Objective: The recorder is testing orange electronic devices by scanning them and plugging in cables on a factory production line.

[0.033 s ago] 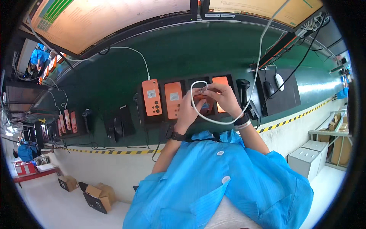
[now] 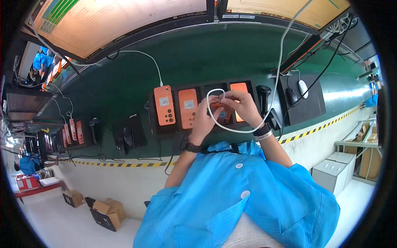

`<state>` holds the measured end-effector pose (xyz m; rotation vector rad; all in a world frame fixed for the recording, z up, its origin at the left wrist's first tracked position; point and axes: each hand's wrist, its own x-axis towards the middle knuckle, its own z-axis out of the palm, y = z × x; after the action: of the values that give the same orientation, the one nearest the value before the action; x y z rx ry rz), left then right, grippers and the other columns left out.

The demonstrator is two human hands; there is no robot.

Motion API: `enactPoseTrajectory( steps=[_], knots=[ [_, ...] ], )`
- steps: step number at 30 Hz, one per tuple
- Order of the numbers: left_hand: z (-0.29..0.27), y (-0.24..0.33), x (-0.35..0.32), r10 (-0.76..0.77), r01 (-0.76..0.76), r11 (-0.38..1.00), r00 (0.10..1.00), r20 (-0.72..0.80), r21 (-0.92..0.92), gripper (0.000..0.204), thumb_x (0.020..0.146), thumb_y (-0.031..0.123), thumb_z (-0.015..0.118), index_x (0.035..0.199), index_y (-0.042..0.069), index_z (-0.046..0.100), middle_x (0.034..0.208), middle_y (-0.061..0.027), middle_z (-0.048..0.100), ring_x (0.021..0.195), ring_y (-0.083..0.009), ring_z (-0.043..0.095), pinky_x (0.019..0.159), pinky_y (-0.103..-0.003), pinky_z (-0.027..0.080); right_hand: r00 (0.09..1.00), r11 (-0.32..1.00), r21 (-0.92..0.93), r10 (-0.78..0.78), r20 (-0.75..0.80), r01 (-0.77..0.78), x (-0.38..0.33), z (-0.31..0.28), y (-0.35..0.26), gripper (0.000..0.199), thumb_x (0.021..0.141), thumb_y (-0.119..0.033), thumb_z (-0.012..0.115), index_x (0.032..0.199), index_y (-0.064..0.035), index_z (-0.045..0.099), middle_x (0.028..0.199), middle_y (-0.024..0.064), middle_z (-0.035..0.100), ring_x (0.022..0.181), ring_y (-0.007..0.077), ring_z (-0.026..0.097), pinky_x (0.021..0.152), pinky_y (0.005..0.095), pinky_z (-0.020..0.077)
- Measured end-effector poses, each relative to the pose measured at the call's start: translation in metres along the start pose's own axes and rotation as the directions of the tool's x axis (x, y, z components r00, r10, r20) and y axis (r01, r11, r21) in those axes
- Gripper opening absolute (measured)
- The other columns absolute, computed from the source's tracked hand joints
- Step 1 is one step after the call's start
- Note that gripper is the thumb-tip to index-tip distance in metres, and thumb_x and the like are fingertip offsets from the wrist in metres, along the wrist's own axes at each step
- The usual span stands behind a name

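Both my hands meet over the middle of a black tray (image 2: 177, 131). A white cable (image 2: 237, 133) loops between them, and its end sits pinched in the fingertips of my right hand (image 2: 245, 108). An orange phone (image 2: 225, 116), partly covered by fingers and in shade, is in my closed left hand (image 2: 202, 120). Whether the plug is in the phone's end cannot be seen. An orange phone with a white label (image 2: 165, 111) lies at the tray's left with a cable plugged into its top. Beside it lies another labelled orange phone (image 2: 188, 99); a further orange phone (image 2: 239, 87) is partly behind my right hand.
A black handheld scanner (image 2: 263, 97) stands right of the tray. Further right are a black mouse (image 2: 292, 96) and a white mouse (image 2: 303, 89) on a dark mat (image 2: 312, 105). Two monitors (image 2: 124, 25) line the back. Leftward sits another tray of orange phones (image 2: 73, 130).
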<state>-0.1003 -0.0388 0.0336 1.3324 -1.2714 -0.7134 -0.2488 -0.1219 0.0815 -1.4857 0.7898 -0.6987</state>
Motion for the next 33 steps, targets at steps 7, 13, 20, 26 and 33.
enactPoseTrajectory(
  steps=[7, 13, 20, 26, 33],
  knots=[
    [0.005, -0.014, -0.011, -0.066, 0.064, 0.998, 0.98, -0.189, -0.013, 0.053, 0.073, 0.012, 0.079, 0.116, 0.002, 0.051, 0.114, -0.0098, 0.054, 0.105, -0.0199, 0.054, 0.087, -0.035, 0.047, 0.992, 0.943, -0.309, -0.127, 0.008, 0.123, 0.005, 0.0, -0.011, 0.013, 0.084, -0.005, 0.066, 0.094, 0.0032, 0.065, 0.092, 0.0086, 0.062, 0.082, 0.0175, 0.062, 0.076, 0.0288, 0.0491],
    [0.0, -0.019, -0.013, -0.291, 0.355, 0.873, 0.929, 0.227, -0.335, 0.038, 0.084, 0.007, 0.069, 0.118, -0.002, 0.056, 0.108, -0.0093, 0.064, 0.1, -0.0174, 0.061, 0.089, -0.031, 0.05, 0.914, 0.786, -0.503, -0.404, 0.022, 0.359, 0.001, 0.0, 0.001, 0.018, 0.079, -0.01, 0.07, 0.092, 0.0008, 0.065, 0.111, 0.0141, 0.056, 0.107, 0.0288, 0.054, 0.091, 0.0368, 0.0428],
    [0.006, -0.032, -0.022, -0.214, 0.235, 0.896, 0.972, 0.096, -0.377, 0.026, 0.088, 0.009, 0.065, 0.112, 0.001, 0.06, 0.103, -0.006, 0.065, 0.097, -0.0141, 0.061, 0.085, -0.027, 0.048, 0.999, 0.978, 0.207, -0.036, -0.001, 0.035, -0.024, 0.007, 0.026, 0.035, 0.083, -0.009, 0.069, 0.115, -0.0003, 0.058, 0.127, 0.0144, 0.052, 0.114, 0.0228, 0.054, 0.093, 0.0346, 0.0458],
    [-0.006, -0.033, -0.028, -0.274, 0.132, 0.91, 0.903, -0.332, -0.393, 0.04, 0.089, 0.009, 0.062, 0.126, 0.001, 0.048, 0.112, -0.0077, 0.059, 0.106, -0.0152, 0.056, 0.091, -0.03, 0.047, 1.0, 0.992, -0.126, -0.007, 0.02, 0.01, 0.035, -0.014, 0.064, 0.034, 0.08, -0.009, 0.069, 0.112, 0.0003, 0.061, 0.089, 0.0042, 0.066, 0.079, 0.0102, 0.061, 0.069, 0.0265, 0.0512],
    [-0.053, -0.04, -0.082, -0.437, 0.33, 0.897, 0.767, -0.47, -0.296, 0.021, 0.093, 0.007, 0.056, 0.113, 0.002, 0.054, 0.103, -0.0042, 0.059, 0.098, -0.0123, 0.057, 0.088, -0.026, 0.045, 0.969, 0.823, -0.568, -0.122, -0.214, -0.022, 0.117, -0.025, 0.105, 0.044, 0.086, -0.011, 0.06, 0.127, 0.0023, 0.05, 0.115, 0.0221, 0.057, 0.104, 0.032, 0.058, 0.089, 0.0377, 0.0461]
  ],
)
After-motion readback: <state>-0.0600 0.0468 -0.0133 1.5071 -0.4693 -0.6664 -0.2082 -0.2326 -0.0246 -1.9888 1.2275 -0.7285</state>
